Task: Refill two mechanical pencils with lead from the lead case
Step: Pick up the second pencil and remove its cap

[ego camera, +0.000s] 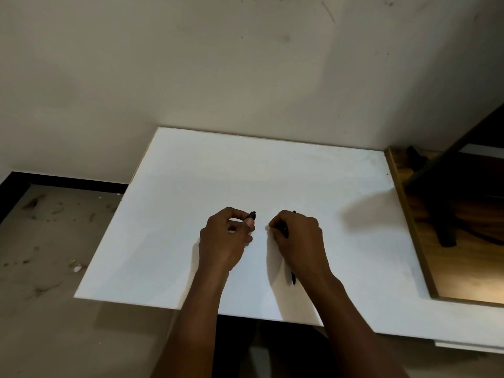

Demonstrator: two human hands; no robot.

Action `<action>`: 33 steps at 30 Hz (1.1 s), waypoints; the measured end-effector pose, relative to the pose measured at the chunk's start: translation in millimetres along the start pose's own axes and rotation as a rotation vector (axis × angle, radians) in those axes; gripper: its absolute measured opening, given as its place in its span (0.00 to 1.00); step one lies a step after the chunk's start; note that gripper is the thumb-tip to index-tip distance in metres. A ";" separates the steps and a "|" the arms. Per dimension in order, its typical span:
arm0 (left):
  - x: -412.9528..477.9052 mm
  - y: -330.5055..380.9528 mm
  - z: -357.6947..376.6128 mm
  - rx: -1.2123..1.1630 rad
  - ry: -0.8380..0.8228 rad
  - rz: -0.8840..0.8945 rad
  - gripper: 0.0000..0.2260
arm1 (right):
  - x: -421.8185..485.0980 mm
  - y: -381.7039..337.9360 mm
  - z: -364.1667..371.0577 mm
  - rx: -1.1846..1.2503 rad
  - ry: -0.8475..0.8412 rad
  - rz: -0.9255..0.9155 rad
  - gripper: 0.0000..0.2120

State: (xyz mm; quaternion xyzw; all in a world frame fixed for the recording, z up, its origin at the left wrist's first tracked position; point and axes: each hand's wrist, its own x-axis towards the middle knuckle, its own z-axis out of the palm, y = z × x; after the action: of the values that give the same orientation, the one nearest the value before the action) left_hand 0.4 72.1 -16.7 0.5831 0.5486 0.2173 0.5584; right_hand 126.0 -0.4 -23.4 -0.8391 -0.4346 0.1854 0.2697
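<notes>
- The right hand (298, 238) is curled round a dark mechanical pencil (293, 278); the pencil runs under the palm, one end showing near the wrist and a short dark tip showing past the knuckles
- The left hand (226, 238) pinches a small dark piece (252, 214) between thumb and forefinger, its other fingers curled in. It is too small to tell whether this is the pencil's cap, the lead case or something else
- Both hands sit near each other, just apart, over the middle of the white board (191, 173), the pinched piece pointing toward the right hand
- Judging progress: this looks like an early or middle step on one pencil, either opening it or closing it. No lead can be made out, and nothing shows whether this pencil is filled
- A second pencil is not in view and no lead case can be picked out, so they may be hidden in or under the hands; at least one pencil appears left to do
- Around: a wooden surface (463, 268) lies against the board's right edge, with a dark stand (436, 203) on it, well apart from the hands
- A dusty floor (54, 241) with scattered bits lies to the left, and a marked wall (245, 64) stands behind
- Nothing on the board blocks the hands; the dim light and the thinness of lead are the likelier trouble
</notes>
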 end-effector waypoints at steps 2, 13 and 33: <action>0.1 -0.6 0.4 0.002 -0.002 0.003 0.03 | 0.1 -1.1 1.4 -0.056 -0.014 -0.021 0.07; 1.7 -2.7 1.5 -0.021 -0.024 0.005 0.03 | 6.6 11.5 -19.6 0.243 0.203 0.118 0.06; -2.1 4.2 15.1 -0.040 -0.114 0.051 0.06 | -2.2 54.3 -62.6 0.125 -0.105 0.214 0.07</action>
State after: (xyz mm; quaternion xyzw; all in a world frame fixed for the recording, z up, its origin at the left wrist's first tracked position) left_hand 14.5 65.0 -16.5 0.5971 0.4963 0.2088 0.5946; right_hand 193.1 -46.4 -7.4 -0.8513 -0.3439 0.2832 0.2771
